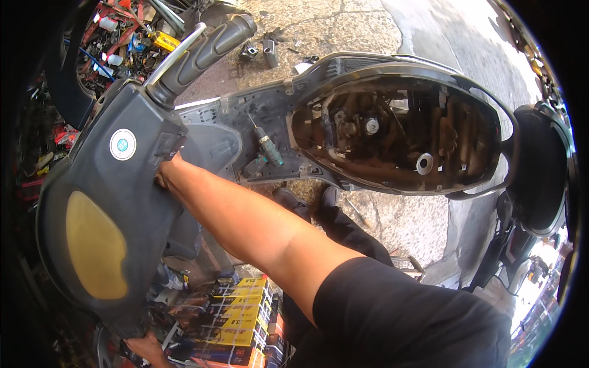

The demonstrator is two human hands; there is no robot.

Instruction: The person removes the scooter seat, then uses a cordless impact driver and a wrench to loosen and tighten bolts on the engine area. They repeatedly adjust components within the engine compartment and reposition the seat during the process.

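Note:
A dark grey scooter's handlebar cover [119, 178], with a yellowish oval panel and a round badge, fills the left side. My right hand [168, 167] reaches across to its inner edge beside the switch block; its fingers are hidden behind the cover. At the cover's near lower end, my left hand [147, 348] is closed round the handlebar, only partly in view. A handlebar grip [208, 58] with a silver brake lever [178, 52] sticks out at the far end. On the scooter's footboard [215, 116] lies a green and grey cordless drill [267, 147].
Right of the footboard, the scooter's body opening [399, 135] exposes rusty inner parts. Yellow boxes [239, 313] are stacked at the lower middle. Red tools and loose parts [116, 37] crowd the far left. Small metal parts [269, 52] lie on the stone floor. My feet [330, 196] stand beside the scooter.

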